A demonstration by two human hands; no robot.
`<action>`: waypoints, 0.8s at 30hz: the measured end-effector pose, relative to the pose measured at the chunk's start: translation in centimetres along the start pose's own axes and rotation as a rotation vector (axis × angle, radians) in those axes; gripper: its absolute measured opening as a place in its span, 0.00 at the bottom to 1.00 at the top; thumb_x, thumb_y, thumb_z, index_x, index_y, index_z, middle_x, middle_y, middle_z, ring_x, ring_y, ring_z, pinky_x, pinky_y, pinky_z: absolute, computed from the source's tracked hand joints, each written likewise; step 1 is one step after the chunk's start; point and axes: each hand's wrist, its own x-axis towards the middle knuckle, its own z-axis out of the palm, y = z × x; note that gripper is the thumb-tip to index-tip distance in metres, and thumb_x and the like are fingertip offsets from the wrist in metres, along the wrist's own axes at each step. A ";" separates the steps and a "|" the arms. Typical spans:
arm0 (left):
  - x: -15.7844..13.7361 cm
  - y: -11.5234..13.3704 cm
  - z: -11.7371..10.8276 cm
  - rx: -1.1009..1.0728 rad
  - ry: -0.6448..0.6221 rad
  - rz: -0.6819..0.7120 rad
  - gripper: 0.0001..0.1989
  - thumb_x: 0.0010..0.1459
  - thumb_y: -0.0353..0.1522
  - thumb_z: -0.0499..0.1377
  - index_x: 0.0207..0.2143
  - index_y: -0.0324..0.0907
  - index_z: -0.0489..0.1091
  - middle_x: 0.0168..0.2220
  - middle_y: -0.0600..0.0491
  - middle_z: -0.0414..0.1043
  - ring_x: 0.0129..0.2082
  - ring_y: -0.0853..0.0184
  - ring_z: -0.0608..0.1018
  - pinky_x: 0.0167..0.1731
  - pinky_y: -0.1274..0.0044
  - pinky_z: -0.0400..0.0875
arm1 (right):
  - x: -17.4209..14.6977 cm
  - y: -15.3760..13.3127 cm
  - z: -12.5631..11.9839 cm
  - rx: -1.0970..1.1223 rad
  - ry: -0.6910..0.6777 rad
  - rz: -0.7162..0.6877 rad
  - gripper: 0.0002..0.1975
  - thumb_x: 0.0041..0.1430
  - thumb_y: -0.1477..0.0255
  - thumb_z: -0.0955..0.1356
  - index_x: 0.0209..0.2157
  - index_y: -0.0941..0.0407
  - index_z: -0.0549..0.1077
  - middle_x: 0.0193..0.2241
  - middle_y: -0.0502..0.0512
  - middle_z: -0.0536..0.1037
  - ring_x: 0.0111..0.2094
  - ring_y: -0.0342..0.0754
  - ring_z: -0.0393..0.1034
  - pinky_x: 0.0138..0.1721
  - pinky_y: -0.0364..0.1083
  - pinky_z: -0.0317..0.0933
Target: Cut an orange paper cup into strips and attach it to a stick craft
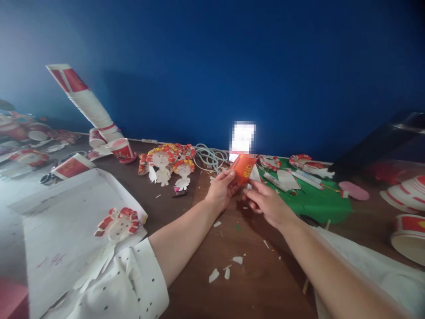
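Note:
Both hands hold a small orange piece with yellow lettering point(245, 168) up over the middle of the table; I cannot tell whether it is a packet or a piece of card. My left hand point(222, 189) grips its left side, the thumb lying across the front. At its lower right edge, my right hand point(265, 200) pinches it with bent fingers. Behind the orange piece is a bright, pixelated patch point(243, 136). Left of my hands lie several paper figures with red and yellow ruffled hair point(162, 159). White paper scraps point(214, 275) are scattered on the brown tabletop below.
A long stack of paper cups point(89, 104) leans at the back left. A white tray-like sheet point(66, 230) carries another paper figure point(119, 226). Pale cables point(210, 156) are coiled by the blue wall. On the right are a green sheet point(318, 206) and paper cups point(410, 239).

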 end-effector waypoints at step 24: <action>-0.4 0.2 -0.1 0.148 -0.072 -0.052 0.16 0.40 0.35 0.70 0.30 0.39 0.70 0.26 0.57 0.72 0.26 0.76 0.74 0.31 0.82 0.69 | 1.6 0.6 -0.4 1.104 0.125 -0.018 0.09 0.58 0.67 0.68 0.39 0.55 0.74 0.35 0.52 0.81 0.38 0.46 0.75 0.42 0.48 0.71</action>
